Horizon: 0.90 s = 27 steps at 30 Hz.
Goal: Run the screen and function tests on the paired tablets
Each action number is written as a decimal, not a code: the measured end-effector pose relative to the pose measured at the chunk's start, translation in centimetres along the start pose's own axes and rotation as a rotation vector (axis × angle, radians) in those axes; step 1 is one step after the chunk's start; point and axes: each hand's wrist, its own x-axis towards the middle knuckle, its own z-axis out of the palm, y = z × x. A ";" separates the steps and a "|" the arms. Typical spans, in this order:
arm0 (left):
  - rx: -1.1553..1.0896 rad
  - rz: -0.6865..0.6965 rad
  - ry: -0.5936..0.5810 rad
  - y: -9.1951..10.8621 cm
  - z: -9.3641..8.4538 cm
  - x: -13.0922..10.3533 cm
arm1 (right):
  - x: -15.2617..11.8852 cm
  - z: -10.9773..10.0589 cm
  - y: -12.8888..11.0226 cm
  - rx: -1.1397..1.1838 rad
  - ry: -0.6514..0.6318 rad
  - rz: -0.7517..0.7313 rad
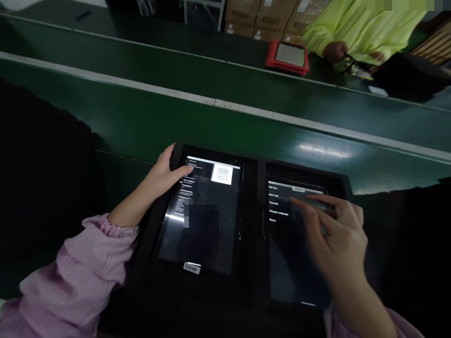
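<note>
Two tablets with lit screens lie side by side in a black tray. The left tablet shows lines of text and a QR code, with a barcode sticker at its lower edge. My left hand grips the tray's upper left edge, its thumb reaching over the left tablet's screen corner. A short menu list is on the right tablet. Over its upper part is my right hand, fingers apart and holding nothing, one fingertip close to the menu; whether it touches the glass cannot be made out.
Across the green bench, a person in a yellow top handles a small dark item. Near them lies a red case with a tablet-like screen. Cardboard boxes stand behind. Dark shapes flank the tray on both sides.
</note>
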 end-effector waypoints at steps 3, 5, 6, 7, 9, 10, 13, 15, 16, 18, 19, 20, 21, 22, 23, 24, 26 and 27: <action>-0.055 -0.064 0.032 0.5 0.4 0.0 | 0.0 0.4 0.2 0.005 -0.030 -0.021; -0.068 -0.066 0.042 0.7 0.4 -0.1 | -0.1 0.7 0.2 0.015 -0.044 -0.032; -0.074 -0.069 0.042 0.7 0.4 -0.1 | -0.1 0.8 0.2 0.018 -0.049 -0.033; -0.079 -0.073 0.041 0.8 0.3 -0.1 | -0.2 0.8 0.2 0.021 -0.054 -0.032; -0.088 -0.092 0.040 0.9 0.2 -0.2 | -0.2 0.9 0.3 0.030 -0.065 -0.030; -0.092 -0.106 0.039 1.0 0.2 -0.2 | -0.3 0.8 0.3 0.035 -0.072 -0.027; -0.094 -0.149 0.027 1.3 0.2 -0.1 | -0.2 0.6 0.3 0.037 -0.061 -0.012; -0.091 -0.163 0.022 1.3 0.3 0.0 | -0.1 0.5 0.2 0.032 -0.025 -0.015; -0.087 -0.156 0.022 1.2 0.3 0.1 | -0.1 0.4 0.2 0.029 -0.007 -0.016; -0.078 -0.128 0.021 1.1 0.3 0.3 | 0.0 0.3 0.1 0.027 0.023 -0.010; -0.071 -0.119 0.019 1.0 0.3 0.3 | 0.1 0.3 0.1 0.027 0.034 -0.005; -0.067 -0.118 0.021 0.9 0.3 0.4 | 0.1 0.2 0.0 0.031 0.046 0.005; -0.068 -0.126 0.025 0.8 0.3 0.4 | 0.1 0.2 -0.1 0.038 0.055 0.013; -0.077 -0.140 0.026 0.8 0.3 0.4 | 0.2 0.1 -0.1 0.047 0.055 0.021; -0.089 -0.152 0.029 0.8 0.3 0.4 | 0.2 0.1 -0.1 0.054 0.047 0.031; -0.102 -0.157 0.031 0.8 0.3 0.3 | 0.2 0.1 -0.2 0.059 0.040 0.040; -0.118 -0.157 0.044 0.9 0.2 0.3 | 0.1 0.1 -0.2 0.062 0.041 0.040; -0.117 -0.155 0.048 0.9 0.2 0.3 | 0.1 0.1 -0.2 0.061 0.047 0.032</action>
